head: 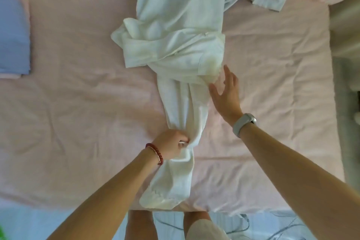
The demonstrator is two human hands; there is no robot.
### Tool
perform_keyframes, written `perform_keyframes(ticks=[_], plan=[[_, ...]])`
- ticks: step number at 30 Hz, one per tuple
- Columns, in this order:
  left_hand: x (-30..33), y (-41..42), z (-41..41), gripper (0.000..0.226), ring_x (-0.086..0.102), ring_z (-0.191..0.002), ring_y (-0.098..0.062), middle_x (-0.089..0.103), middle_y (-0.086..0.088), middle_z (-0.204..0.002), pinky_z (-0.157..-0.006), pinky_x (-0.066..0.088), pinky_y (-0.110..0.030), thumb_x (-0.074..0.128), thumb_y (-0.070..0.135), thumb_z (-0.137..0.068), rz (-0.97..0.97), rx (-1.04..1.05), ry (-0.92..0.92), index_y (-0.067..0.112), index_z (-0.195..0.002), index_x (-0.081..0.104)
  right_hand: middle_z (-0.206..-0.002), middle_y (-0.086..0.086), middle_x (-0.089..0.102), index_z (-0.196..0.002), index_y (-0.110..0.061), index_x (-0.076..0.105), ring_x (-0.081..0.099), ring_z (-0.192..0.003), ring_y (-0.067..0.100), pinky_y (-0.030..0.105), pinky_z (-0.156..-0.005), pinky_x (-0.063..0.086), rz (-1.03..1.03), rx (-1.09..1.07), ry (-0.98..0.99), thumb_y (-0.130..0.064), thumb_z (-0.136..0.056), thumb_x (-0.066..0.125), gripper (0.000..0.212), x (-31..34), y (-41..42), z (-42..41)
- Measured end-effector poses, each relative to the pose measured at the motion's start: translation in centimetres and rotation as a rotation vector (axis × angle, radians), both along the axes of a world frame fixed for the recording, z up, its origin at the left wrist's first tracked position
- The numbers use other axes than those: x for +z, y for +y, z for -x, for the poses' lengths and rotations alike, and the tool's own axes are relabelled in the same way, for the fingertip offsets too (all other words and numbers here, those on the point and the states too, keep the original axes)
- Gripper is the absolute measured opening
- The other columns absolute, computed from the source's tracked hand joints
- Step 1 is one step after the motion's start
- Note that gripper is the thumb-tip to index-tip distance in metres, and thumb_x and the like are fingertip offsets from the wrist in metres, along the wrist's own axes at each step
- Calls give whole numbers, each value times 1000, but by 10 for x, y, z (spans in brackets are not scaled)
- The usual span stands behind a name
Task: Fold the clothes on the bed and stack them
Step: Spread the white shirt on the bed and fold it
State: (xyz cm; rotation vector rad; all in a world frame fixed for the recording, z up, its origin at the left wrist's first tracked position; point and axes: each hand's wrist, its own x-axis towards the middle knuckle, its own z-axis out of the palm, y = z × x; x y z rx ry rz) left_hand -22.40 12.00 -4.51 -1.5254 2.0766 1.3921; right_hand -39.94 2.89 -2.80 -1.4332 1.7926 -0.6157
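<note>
Two hands work the white garment (175, 48) lying mid-bed (78, 103): left hand (171, 145) pinches its bunched near end, right hand (226, 91) hovers spread beside the crumpled middle; it is probably being straightened, and next needs flattening before folding.

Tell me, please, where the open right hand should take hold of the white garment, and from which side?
The right hand should probably pinch the bunched right edge of the white garment beside its fingertips, coming in from the right. The cloth is piled thick there, and the left hand already grips the narrow lower part.
</note>
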Motion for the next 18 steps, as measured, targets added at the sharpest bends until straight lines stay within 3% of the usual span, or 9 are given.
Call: perform_keyframes(ticks=[2, 4, 6, 8, 11, 13, 15, 16, 18], plan=[[12, 31, -15, 20, 57, -78, -23, 64, -6, -84, -72, 43, -30, 49, 12, -85, -206, -179, -6, 11, -89, 69, -153, 16, 13, -149, -20, 11, 16, -140, 32, 41, -112, 18, 8, 73, 45, -32, -89, 59, 78, -4, -23, -12], [18, 48, -35, 21, 57, -79, -14, 66, 3, -84, -79, 48, -32, 50, 20, -87, -239, -72, -15, 17, -90, 71, -155, 8, 12, -148, -32, 8, 12, -141, 29, 44, -111, 17, -99, 228, 142, -41, -86, 59, 81, -13, -33, -26], [22, 46, -52, 16, 58, -89, -11, 66, 6, -91, -82, 47, -28, 56, 21, -88, -19, 181, -19, 19, -92, 71, -147, 3, 33, -145, -31, 24, 26, -134, 27, 42, -106, 25, -194, 446, 292, -37, -87, 56, 67, -25, -19, -42], [26, 31, -58, 14, 58, -90, -19, 63, -2, -95, -80, 48, -33, 60, 15, -86, 280, 484, -31, 12, -98, 68, -132, 6, 49, -135, -20, 43, 39, -124, 28, 38, -100, 30, -182, 543, 350, -27, -90, 51, 46, -31, 17, -54], [28, -2, -56, 42, 51, -107, -32, 57, -14, -114, -94, 43, -45, 64, 22, -83, 538, 735, -42, 4, -120, 56, -125, 10, 54, -128, -10, 50, 47, -115, 31, 39, -94, 36, -118, 758, 231, -21, -92, 47, 37, -25, 89, -50], [27, -19, -48, 67, 33, -130, -38, 40, -16, -141, -104, 28, -48, 67, 34, -80, 582, 573, -122, 13, -138, 42, -127, 7, 54, -130, -12, 51, 48, -115, 29, 40, -96, 38, -115, 943, 176, -22, -92, 48, 39, -19, 124, -31], [21, -27, -37, 71, 14, -141, -35, 27, -5, -152, -109, 15, -53, 63, 47, -80, 530, 215, -205, 27, -142, 35, -121, 6, 58, -127, -15, 55, 50, -112, 29, 39, -96, 39, -101, 959, 195, -20, -89, 52, 39, -13, 142, -7], [18, -26, -31, 65, 11, -142, -29, 29, 1, -151, -110, 5, -56, 57, 53, -82, 454, 27, -248, 32, -140, 37, -113, 8, 60, -124, -14, 58, 53, -106, 31, 40, -92, 43, -79, 894, 213, -16, -86, 57, 38, -10, 146, 4], [9, -17, -20, 47, 26, -135, -19, 47, 6, -134, -109, -4, -56, 45, 56, -87, 331, -209, -321, 32, -127, 51, -96, 12, 62, -116, -11, 63, 58, -87, 35, 42, -76, 52, -36, 676, 246, -3, -77, 66, 39, -6, 146, 25]])
